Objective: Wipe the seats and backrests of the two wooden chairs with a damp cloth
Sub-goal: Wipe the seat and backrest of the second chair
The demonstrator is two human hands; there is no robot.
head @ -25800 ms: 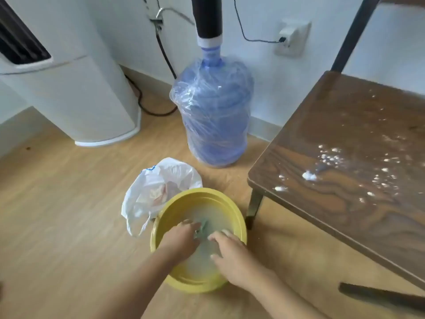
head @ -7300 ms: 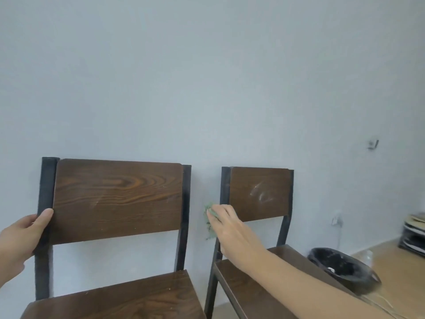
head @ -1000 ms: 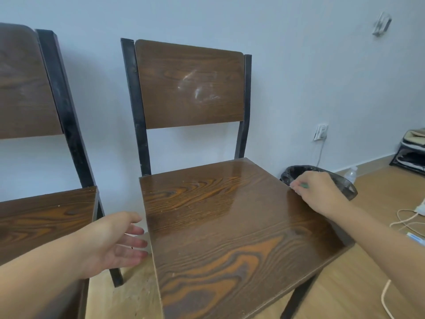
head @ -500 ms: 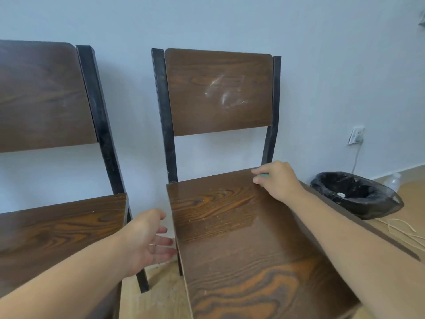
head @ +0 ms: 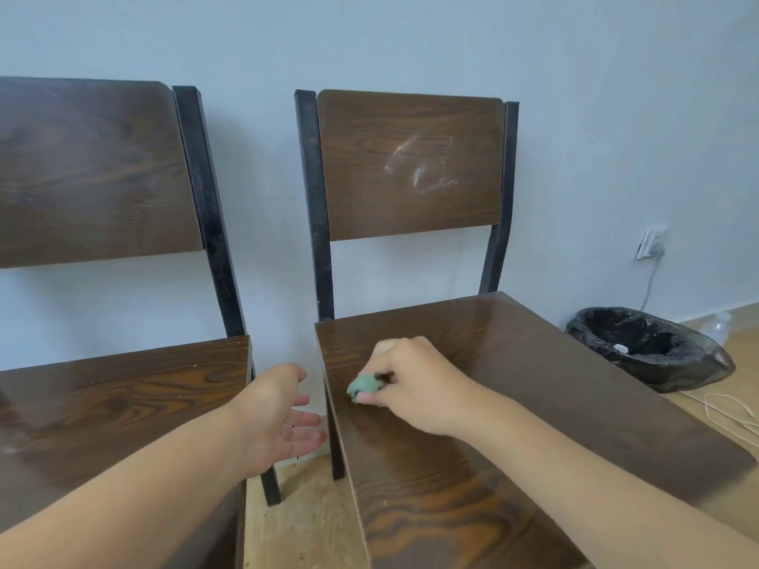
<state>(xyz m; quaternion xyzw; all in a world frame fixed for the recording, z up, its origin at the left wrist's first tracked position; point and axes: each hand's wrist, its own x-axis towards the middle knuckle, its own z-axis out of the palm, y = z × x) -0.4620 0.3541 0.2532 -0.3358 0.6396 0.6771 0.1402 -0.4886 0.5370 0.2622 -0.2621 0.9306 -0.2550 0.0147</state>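
- Cloth (head: 364, 384): small green wad, bunched in the right hand (head: 415, 388), pressed on the right chair's seat (head: 513, 404) near its left edge, toward the back half.
- Right grip: clenched on the cloth, thumb and fingertips pinching it, knuckles up; only a bit of green shows past the fingers.
- Left hand (head: 275, 416): released, palm turned right, fingers spread and loose, holding nothing. It hangs in the gap between the two seats, just beside the right seat's left edge; cannot tell if it touches.
- Left forearm crosses over the left chair's seat (head: 123, 404).
- Right chair (head: 410, 166): backrest has whitish smears right of centre. Seat surface glossy, with a wet-looking sheen.
- Left chair (head: 90, 170): backrest only partly in frame, no obvious marks; a few pale specks on the seat.
- Both chairs side by side, backs at the wall (head: 410, 43), black metal frames, dark wood grain panels.
- Bin (head: 649, 347): black bag liner, on the floor (head: 304, 527) right of the right chair, something small and white inside.
- Wall outlet (head: 652, 242) above the bin, with a plug and cable running down; pale cables loop on the floor at the far right.
- Clear bottle (head: 716, 326) behind the bin, at the wall.
- Floor between the chairs shows light debris.
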